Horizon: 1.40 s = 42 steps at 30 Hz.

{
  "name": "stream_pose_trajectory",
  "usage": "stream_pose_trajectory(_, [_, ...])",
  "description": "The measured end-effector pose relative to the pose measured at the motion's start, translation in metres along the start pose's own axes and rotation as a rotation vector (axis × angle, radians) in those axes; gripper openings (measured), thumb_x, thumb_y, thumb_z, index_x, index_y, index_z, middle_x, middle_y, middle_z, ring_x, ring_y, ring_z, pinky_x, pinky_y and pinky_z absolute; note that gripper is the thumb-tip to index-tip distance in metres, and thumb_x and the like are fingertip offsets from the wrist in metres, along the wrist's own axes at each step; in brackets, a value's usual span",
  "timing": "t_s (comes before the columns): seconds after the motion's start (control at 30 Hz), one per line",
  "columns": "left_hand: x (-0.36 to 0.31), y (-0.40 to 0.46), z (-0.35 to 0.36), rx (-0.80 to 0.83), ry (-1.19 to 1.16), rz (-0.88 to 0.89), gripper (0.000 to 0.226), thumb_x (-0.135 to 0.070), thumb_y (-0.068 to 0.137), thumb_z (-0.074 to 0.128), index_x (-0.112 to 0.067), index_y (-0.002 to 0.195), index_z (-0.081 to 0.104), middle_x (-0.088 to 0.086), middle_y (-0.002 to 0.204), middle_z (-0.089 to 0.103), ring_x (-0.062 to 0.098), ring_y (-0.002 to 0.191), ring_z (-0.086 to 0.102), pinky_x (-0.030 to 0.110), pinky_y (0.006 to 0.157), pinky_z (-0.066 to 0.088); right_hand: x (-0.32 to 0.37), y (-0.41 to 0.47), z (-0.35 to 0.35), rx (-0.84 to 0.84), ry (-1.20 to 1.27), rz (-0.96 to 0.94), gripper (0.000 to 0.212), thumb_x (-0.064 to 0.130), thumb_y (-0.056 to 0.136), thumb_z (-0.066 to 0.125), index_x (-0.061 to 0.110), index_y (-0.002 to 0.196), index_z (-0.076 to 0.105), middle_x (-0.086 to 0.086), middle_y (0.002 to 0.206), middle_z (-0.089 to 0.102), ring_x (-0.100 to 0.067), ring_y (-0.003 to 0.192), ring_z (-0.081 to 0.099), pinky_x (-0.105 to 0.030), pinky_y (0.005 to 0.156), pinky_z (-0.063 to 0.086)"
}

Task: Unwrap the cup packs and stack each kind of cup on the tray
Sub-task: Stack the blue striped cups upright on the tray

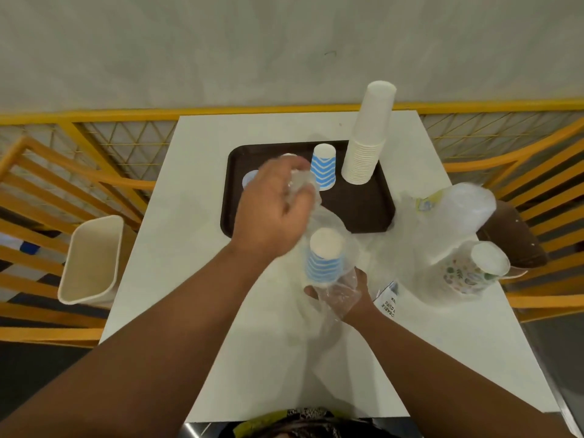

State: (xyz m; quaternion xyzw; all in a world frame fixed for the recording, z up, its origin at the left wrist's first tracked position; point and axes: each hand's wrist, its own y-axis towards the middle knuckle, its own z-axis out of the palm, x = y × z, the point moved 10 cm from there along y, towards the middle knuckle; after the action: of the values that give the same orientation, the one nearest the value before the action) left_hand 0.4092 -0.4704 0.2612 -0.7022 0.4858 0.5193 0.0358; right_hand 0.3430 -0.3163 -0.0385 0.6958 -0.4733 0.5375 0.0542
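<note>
Cups with the blue zigzag [324, 263] are sitting upside down in their clear wrap [325, 216] on the white worktop [196, 216], just in front of the brown tray [360, 213]. I am pinching the loose top of that wrap in my left hand [268, 213], fingers curled round the crumpled film above the tray's near edge. My right hand [341, 295] is cupping the foot of the pack through the plastic, fingers bent round it, so both of my grips are closed on this one pack.

I judge the step in hand to be stripping the wrap off this blue stack. To do it well I am wanting to pull the film straight up along the stack, not sideways, since a slanted pull would likely tip the cups. The lower grip should be pressing only lightly; thin paper rims probably crush easily.

One blue zigzag cup [323, 167] is already standing upside down on the tray beside the tall white stack [366, 137], so the freed cups belong over it. A flowered pack [467, 273] is lying to the right, apparently not yet emptied, among loose plastic [455, 210].
</note>
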Motion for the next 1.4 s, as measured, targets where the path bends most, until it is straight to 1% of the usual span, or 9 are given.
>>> stream_pose_trajectory(0.13, [0.006,0.03,-0.022,-0.152,-0.132,-0.155,0.025,-0.017,0.08,0.046,-0.027,0.098,0.059,-0.012,0.069,0.051,0.007,0.06,0.048,0.03,0.066,0.046,0.026,-0.027,-0.017,0.05,0.104,-0.046,0.076,0.024,0.075,0.084,0.027,0.132,0.034,0.008,0.122,0.046,-0.015,0.116,0.05,-0.027,0.096,0.04])
stream_pose_trajectory(0.37, [-0.029,0.049,-0.03,-0.225,-0.348,-0.102,0.028,-0.009,0.077,0.049,-0.034,0.084,0.06,-0.018,0.063,0.048,0.021,0.055,0.046,0.031,0.053,0.043,0.025,-0.032,-0.054,-0.169,-0.106,-0.044,0.044,0.008,0.09,0.057,0.022,0.131,0.053,0.004,0.129,0.058,-0.016,0.114,0.056,-0.021,0.094,0.04])
stream_pose_trajectory(0.57, [-0.057,0.084,-0.044,-0.242,-0.466,-0.026,0.03,0.001,0.081,0.048,-0.026,0.085,0.06,-0.004,0.071,0.047,0.05,0.065,0.053,0.021,0.046,0.043,0.127,-0.068,-0.137,-0.547,0.62,-0.402,0.049,0.048,0.071,0.064,0.026,0.114,0.055,0.008,0.113,0.058,-0.005,0.102,0.056,-0.024,0.09,0.044])
stream_pose_trajectory(0.7, [-0.083,0.095,-0.013,-0.06,-0.419,0.045,0.026,-0.002,0.086,0.048,-0.025,0.087,0.06,-0.006,0.074,0.053,0.033,0.067,0.058,0.018,0.054,0.045,0.264,-0.074,-0.117,-0.288,0.204,-0.662,0.097,0.043,0.066,0.084,0.037,0.143,0.026,0.019,0.142,0.041,0.007,0.13,0.04,-0.008,0.103,0.034])
stream_pose_trajectory(0.83, [-0.082,0.104,-0.04,-0.223,-0.506,0.036,0.024,0.003,0.092,0.043,-0.016,0.09,0.058,-0.005,0.079,0.053,-0.004,0.058,0.054,0.012,0.056,0.043,0.307,-0.054,-0.129,-0.396,0.058,-0.582,0.016,0.026,0.092,0.064,0.022,0.108,0.061,0.013,0.089,0.062,-0.011,0.088,0.062,-0.025,0.074,0.044])
stream_pose_trajectory(1.0, [0.018,0.103,-0.099,-0.513,-0.576,-0.331,0.022,-0.004,0.091,0.04,-0.019,0.089,0.055,-0.002,0.073,0.05,0.005,0.05,0.05,0.024,0.049,0.045,0.311,-0.034,-0.141,-0.241,-0.469,-0.578,0.019,0.029,0.102,0.048,0.015,0.091,0.051,-0.005,0.088,0.055,-0.021,0.084,0.052,-0.029,0.069,0.033])
stream_pose_trajectory(1.1, [0.065,0.094,-0.099,-0.337,-0.126,-0.545,0.016,-0.022,0.093,0.048,-0.017,0.104,0.058,0.011,0.11,0.059,0.019,0.079,0.057,0.034,0.073,0.051,0.301,-0.024,-0.141,-0.191,-0.594,-0.543,0.013,0.022,0.104,0.043,0.013,0.102,0.053,-0.006,0.092,0.06,-0.022,0.087,0.057,-0.035,0.076,0.045])
stream_pose_trajectory(1.23, [0.011,0.098,-0.038,0.071,0.618,0.099,0.076,-0.061,0.08,0.065,-0.023,0.141,0.043,0.005,0.147,0.04,0.028,0.139,0.033,0.047,0.117,0.02,0.316,-0.023,-0.129,-0.207,-0.727,-0.63,0.019,0.024,0.103,0.043,0.009,0.108,0.054,-0.009,0.089,0.061,-0.028,0.085,0.057,-0.039,0.073,0.043])
stream_pose_trajectory(1.4, [0.082,0.06,0.029,0.617,0.689,-0.02,0.029,-0.037,0.099,0.048,-0.024,0.124,0.05,0.004,0.1,0.066,0.023,0.082,0.06,0.033,0.069,0.044,0.29,-0.01,-0.114,-0.081,-0.739,-0.628,0.025,0.036,0.099,0.053,0.021,0.119,0.055,0.002,0.09,0.059,-0.02,0.085,0.058,-0.03,0.069,0.041])
